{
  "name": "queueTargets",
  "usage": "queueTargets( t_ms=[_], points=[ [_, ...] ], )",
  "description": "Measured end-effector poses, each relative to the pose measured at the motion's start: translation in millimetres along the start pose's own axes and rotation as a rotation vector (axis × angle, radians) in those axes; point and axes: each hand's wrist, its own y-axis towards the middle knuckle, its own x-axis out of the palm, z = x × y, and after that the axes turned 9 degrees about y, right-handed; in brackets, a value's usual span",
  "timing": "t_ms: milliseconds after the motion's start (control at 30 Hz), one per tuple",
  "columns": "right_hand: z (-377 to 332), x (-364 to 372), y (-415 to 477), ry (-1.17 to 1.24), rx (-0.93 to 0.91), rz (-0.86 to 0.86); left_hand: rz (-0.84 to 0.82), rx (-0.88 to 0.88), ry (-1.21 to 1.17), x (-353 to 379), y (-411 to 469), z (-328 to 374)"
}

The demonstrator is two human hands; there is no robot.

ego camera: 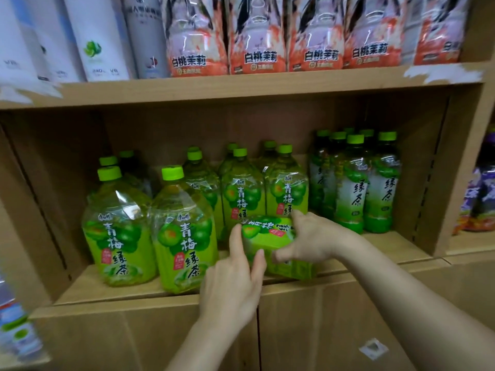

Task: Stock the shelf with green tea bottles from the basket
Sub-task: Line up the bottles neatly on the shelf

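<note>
Left hand [233, 285]: fingers straight, resting against the left side of the tipped bottle.
Right hand [313, 239]: fingers and thumb curled round that bottle.
Green tea bottle [267, 242]: label inverted, at the front of the shelf [88, 290].
Stocked bottles [182, 236]: upright, beside and behind it.

Lime-green caps [172, 172], yellow-green labels [184, 247] with green plum print on the tea bottles [119, 231], plain tan shelf [241, 88], orange-pink wrapped bottles [257, 36], white containers [101, 36] far left.
</note>
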Motion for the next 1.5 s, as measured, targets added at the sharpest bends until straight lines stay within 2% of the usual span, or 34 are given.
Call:
queueTargets(
  t_ms=[200, 300, 400, 533, 667, 933, 1100, 1200, 1267, 1367, 1433, 1500],
  points=[
    [31, 15, -19, 0.235, -0.064, 0.32, -0.071, -0.027, -0.328, -1, 1, 20],
    [43, 33, -23, 0.448, -0.114, 0.545, -0.031, -0.084, -0.533, 1, 8, 36],
    [47, 49, -16, 0.61, -0.113, 0.66, 0.019, -0.097, -0.648, 14, 24, 49],
    [52, 53, -9, 0.678, -0.124, 0.628, 0.044, -0.1, -0.727, 30, 41, 54],
    [54, 53, -1, 0.566, -0.041, 0.597, 0.074, -0.096, -0.783, 44, 56, 48],
    [52, 49, 17, 0.488, 0.061, 0.61, 0.007, 0.032, -0.627, 52, 71, 37],
    [41, 46, 19, 0.38, 0.134, 0.619, -0.019, 0.014, -0.523, 53, 76, 32],
    [42, 47, 18, 0.404, 0.147, 0.638, 0.0, 0.0, -0.412, 44, 72, 37],
    [40, 49, 15, 0.435, 0.15, 0.62, 0.069, 0.04, -0.329, 32, 59, 37],
    [38, 48, 6, 0.454, 0.149, 0.619, 0.328, 0.111, -0.34, 4, 27, 25],
    [29, 50, -2, 0.434, 0.11, 0.715, 0.538, 0.11, -0.331, -18, 5, 3],
    [14, 56, -13, 0.442, 0.006, 0.889, 0.672, 0.025, -0.296, -33, -11, -24]
  ],
)
